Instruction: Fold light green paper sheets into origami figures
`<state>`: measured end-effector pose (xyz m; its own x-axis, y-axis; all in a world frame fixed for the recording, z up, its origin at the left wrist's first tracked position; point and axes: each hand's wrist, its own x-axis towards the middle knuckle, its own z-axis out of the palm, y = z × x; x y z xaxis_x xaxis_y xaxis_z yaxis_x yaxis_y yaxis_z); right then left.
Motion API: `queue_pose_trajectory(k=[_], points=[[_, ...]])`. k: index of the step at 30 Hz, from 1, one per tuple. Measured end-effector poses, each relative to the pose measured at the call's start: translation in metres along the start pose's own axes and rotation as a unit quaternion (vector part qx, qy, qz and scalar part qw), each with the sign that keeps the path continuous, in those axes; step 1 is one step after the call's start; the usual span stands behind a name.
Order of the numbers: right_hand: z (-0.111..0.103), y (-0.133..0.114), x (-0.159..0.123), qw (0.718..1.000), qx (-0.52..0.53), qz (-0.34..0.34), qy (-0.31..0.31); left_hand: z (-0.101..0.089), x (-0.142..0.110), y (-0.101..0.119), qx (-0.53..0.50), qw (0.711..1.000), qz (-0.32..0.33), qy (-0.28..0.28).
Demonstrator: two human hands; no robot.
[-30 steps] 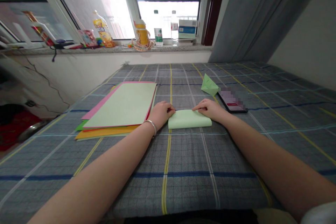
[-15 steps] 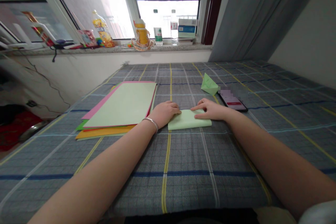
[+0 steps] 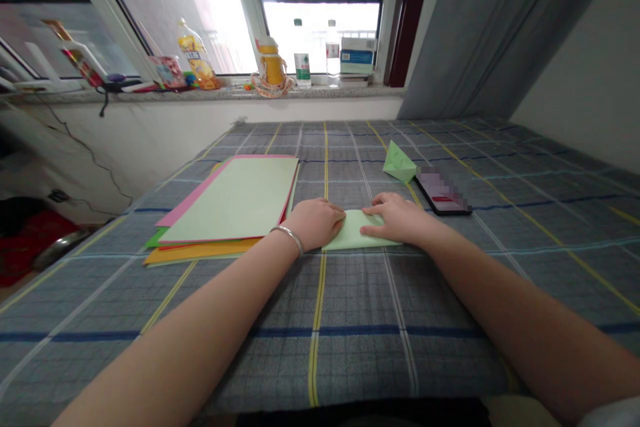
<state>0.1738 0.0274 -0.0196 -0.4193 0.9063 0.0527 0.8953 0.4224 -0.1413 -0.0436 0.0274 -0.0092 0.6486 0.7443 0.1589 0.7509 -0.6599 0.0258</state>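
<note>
A folded sheet of pale green paper [image 3: 356,237] lies flat on the plaid cloth in front of me. My left hand [image 3: 316,221] rests palm down on its left end, the fingers laid out over the edge; a silver bangle circles that wrist. From the other side, my right hand [image 3: 395,215] presses on the paper's right part with thumb and fingers spread apart. The sheet's right end is mostly covered by this hand. Just beyond stands a folded green paper shape [image 3: 399,163] with a pointed top.
On the left is a stack of coloured paper [image 3: 235,200], pale green uppermost. A phone [image 3: 442,191] lies to the right, beside the green shape. Bottles, a yellow cup [image 3: 271,67] and boxes [image 3: 357,57] line the windowsill [image 3: 320,93] behind the plaid cloth [image 3: 260,353].
My right hand has slid left and slightly toward me over the paper, covering more of its right end. The left hand has shifted slightly nearer to me, still on the paper.
</note>
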Motion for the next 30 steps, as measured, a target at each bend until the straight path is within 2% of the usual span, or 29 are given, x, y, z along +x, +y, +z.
queue_pose_trajectory(k=[2, 5, 10, 23, 30], points=[[-0.001, -0.005, -0.001, 1.0, -0.015, -0.007, 0.001, -0.001, -0.002, 0.008, 0.044, 0.998, 0.028, -0.022], [-0.001, -0.01, -0.004, 0.999, -0.045, -0.017, -0.001, 0.001, -0.006, 0.021, 0.098, 0.994, 0.029, -0.035], [-0.001, -0.013, -0.006, 0.996, -0.079, -0.049, 0.009, 0.008, -0.012, 0.034, 0.104, 0.994, -0.002, -0.015], [0.006, -0.008, -0.009, 0.998, -0.047, -0.04, 0.02, 0.02, -0.017, 0.025, 0.115, 0.993, 0.006, -0.01], [0.015, -0.001, -0.008, 0.998, -0.005, -0.043, 0.037, 0.02, -0.018, 0.022, 0.098, 0.995, 0.001, -0.018]])
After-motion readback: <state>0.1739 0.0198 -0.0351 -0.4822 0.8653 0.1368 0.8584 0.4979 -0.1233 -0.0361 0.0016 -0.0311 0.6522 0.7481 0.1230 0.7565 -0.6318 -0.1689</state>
